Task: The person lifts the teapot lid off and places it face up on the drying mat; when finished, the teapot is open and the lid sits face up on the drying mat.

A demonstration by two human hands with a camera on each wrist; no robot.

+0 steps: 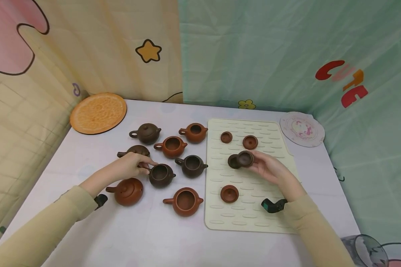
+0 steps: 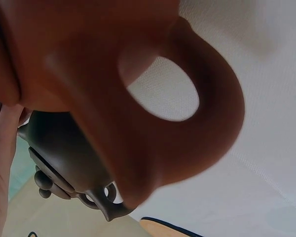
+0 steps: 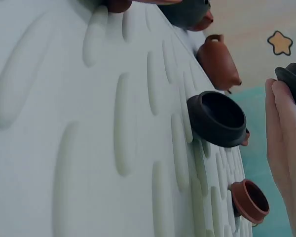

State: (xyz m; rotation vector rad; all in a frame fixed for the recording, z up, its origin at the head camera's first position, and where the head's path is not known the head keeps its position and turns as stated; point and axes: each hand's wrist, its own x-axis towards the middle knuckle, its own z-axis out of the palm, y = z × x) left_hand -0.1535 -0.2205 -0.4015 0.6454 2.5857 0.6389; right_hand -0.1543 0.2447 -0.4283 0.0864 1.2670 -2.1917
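Observation:
My left hand (image 1: 133, 165) pinches the handle of a dark brown lidless teapot (image 1: 160, 181) standing on the table. In my right hand (image 1: 269, 170) is a dark lid (image 1: 245, 158), held by its edge with the hollow underside showing. That lid partly overlaps another dark lid (image 1: 234, 161), which lies upturned on the cream mat (image 1: 247, 224). The right wrist view shows the fingers (image 3: 282, 128) on the held lid (image 3: 295, 81), beside the dark lid on the mat (image 3: 219, 118). A reddish-brown lidded teapot (image 1: 128, 193) sits just below my left wrist, its handle (image 2: 222, 113) filling the left wrist view.
Three reddish lids (image 1: 229, 194) lie upturned on the mat. Around my left hand stand lidless reddish teapots (image 1: 185, 202), a lidless dark one (image 1: 192, 167) and a dark lidded one (image 1: 147, 134). An orange round mat (image 1: 98, 113), a pink-white disc (image 1: 302, 129) and a glass (image 1: 365, 250) are at the edges.

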